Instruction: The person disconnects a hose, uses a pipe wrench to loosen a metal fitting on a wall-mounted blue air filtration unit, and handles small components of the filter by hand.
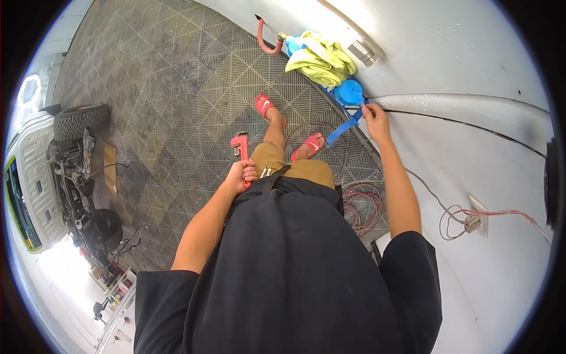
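Observation:
My left hand (242,175) grips a red pipe wrench (240,146) at my waist, its jaw pointing away from me. My right hand (375,119) reaches to the low ledge along the white wall, fingers pinched on something small beside a round blue plastic piece (348,92) and a hanging blue strap (342,130); exactly what is pinched is unclear. A crumpled lime-yellow cloth (318,62) lies just beyond, next to a red curved hose (270,47).
A dismantled vehicle (35,183) with a large tyre (79,124) stands at left on the tiled grate floor (165,76). Coiled red hose (362,206) lies by my legs. Cables run to an outlet (477,223) on the wall (483,153) at right.

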`<state>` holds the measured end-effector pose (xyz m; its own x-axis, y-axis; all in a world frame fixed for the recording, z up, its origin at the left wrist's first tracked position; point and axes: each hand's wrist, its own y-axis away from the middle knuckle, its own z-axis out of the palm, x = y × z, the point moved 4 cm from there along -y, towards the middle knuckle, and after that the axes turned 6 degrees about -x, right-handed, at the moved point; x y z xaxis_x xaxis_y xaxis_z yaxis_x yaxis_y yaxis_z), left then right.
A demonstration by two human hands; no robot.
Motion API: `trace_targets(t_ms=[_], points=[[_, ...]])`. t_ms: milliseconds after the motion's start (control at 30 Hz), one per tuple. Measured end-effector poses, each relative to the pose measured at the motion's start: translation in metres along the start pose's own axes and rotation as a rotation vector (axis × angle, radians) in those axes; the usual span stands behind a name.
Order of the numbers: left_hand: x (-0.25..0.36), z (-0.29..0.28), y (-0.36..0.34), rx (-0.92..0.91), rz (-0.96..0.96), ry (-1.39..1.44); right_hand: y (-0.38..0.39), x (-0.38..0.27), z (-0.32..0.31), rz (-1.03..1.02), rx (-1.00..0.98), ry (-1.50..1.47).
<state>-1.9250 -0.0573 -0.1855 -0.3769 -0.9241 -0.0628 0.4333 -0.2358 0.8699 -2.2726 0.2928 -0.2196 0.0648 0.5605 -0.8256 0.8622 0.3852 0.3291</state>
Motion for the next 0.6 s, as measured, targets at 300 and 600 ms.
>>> trace_targets(t_ms=[300,600], points=[[0.007,0.014,0.000,0.034,-0.033,-0.018,0.029,-0.046,0.025,-0.235,0.487,0.446],[0.020,0.034,-0.014,-0.032,0.001,-0.039,-0.006,-0.028,-0.025,0.425,-0.527,-0.361]])
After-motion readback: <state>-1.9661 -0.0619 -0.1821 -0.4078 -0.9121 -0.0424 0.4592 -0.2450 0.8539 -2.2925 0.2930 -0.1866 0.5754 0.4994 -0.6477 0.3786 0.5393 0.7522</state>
